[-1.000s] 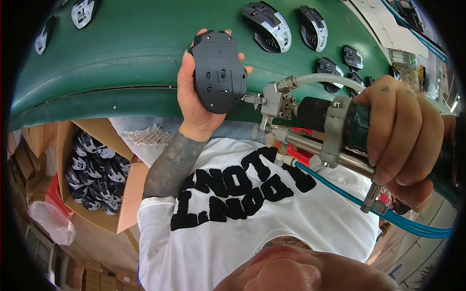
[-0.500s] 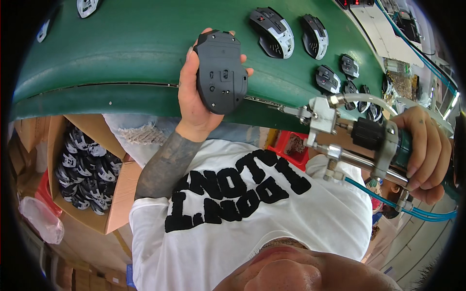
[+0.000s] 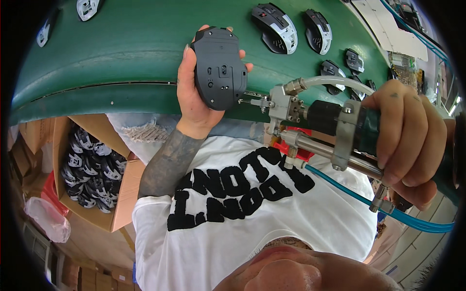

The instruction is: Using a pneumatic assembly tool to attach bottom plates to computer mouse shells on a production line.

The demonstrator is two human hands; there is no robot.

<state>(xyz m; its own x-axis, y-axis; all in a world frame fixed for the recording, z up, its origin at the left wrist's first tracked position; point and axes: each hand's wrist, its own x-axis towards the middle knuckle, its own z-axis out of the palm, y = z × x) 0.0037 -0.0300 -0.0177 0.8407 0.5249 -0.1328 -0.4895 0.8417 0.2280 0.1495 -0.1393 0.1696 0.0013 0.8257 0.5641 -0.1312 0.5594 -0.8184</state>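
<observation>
At twelve o'clock, raised in front of the green bench (image 3: 131, 56), a black computer mouse (image 3: 221, 72) showed its underside, with its rounded end toward six o'clock. The left hand (image 3: 196, 116) held it, grip wrapped around the shell, thumb along the nine o'clock side and fingertips showing at the twelve and three o'clock edges. Toward three o'clock, the right hand (image 3: 407, 138) had its grip curled around the dark handle of a power tool (image 3: 325, 116). The tool's metal nose pointed toward nine o'clock, and its thin tip ended at the mouse's edge, near five o'clock of the shell; whether the two touched could not be told. A clear hose (image 3: 335, 79) arched from the tool's metal head toward the right hand, and blue hoses (image 3: 420, 224) ran low near four o'clock. On the bench, two black-and-white mice (image 3: 279, 29) lay near one o'clock, with a cluster of others (image 3: 335, 75) near two. Pale shells (image 3: 89, 8) lay between ten and eleven. Between eight and nine o'clock, a cardboard box (image 3: 128, 191) held a pile of black-and-white parts (image 3: 92, 169), with a clear plastic bag (image 3: 48, 218) beside it.
</observation>
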